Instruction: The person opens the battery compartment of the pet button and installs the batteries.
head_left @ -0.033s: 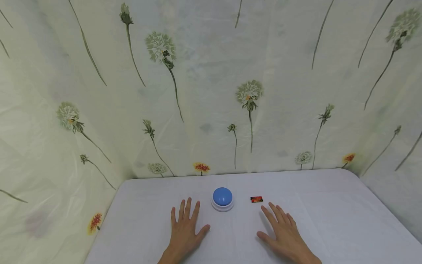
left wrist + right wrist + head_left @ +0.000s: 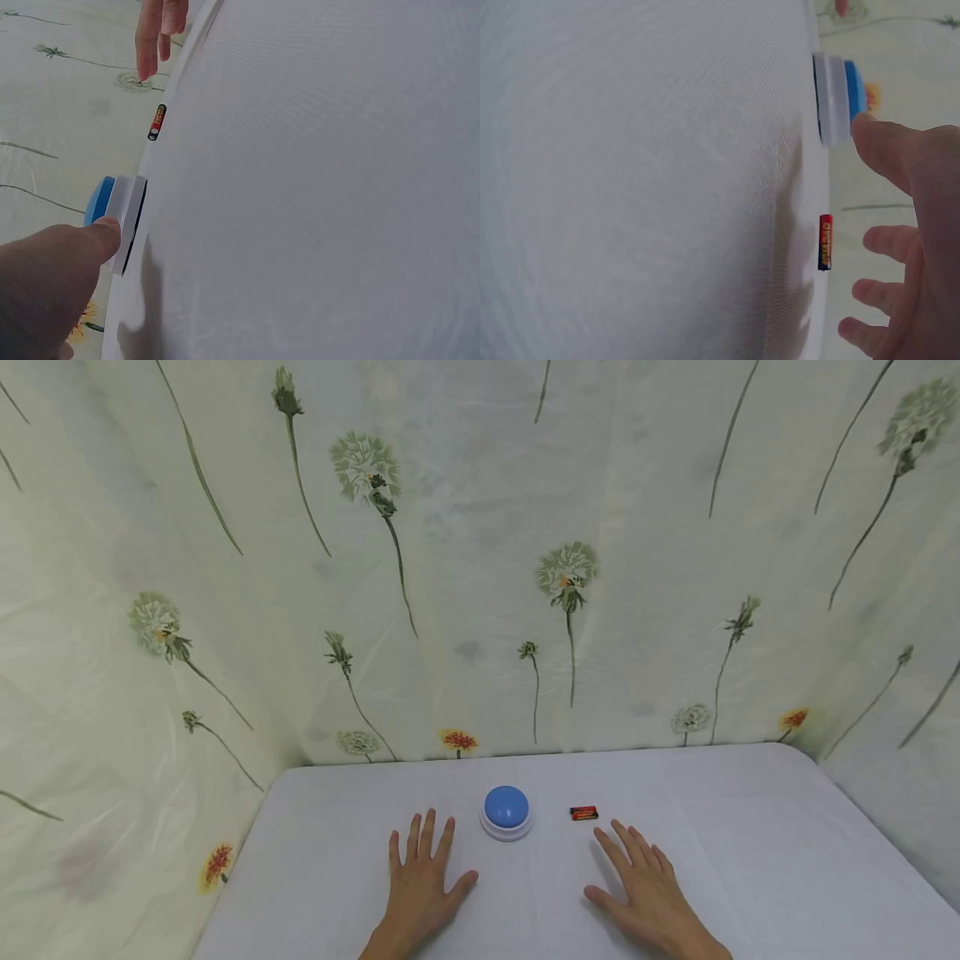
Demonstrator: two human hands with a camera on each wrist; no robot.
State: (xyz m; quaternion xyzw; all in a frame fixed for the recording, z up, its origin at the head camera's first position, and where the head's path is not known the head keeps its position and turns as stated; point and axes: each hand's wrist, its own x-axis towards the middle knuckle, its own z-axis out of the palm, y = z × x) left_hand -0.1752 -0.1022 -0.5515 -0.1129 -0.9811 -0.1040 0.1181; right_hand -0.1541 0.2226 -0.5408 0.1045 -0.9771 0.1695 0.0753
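Observation:
A round push-button light or buzzer shape, with a blue dome (image 2: 506, 807) on a white base (image 2: 507, 836), sits near the middle of the table. To its right lie small red-and-black batteries (image 2: 583, 813), side by side. My left hand (image 2: 420, 889) is over the table, left of the dome and nearer to me, fingers spread and holding nothing. On the other side, my right hand (image 2: 645, 893) has its fingers spread too, fingertips just short of the batteries. In the left wrist view the thumb (image 2: 105, 238) overlaps the white base.
A white cloth covers the table (image 2: 750, 835), whose rounded back corners show. Behind it and at both sides hangs a curtain (image 2: 465, 568) printed with dandelions, close to the table's back edge.

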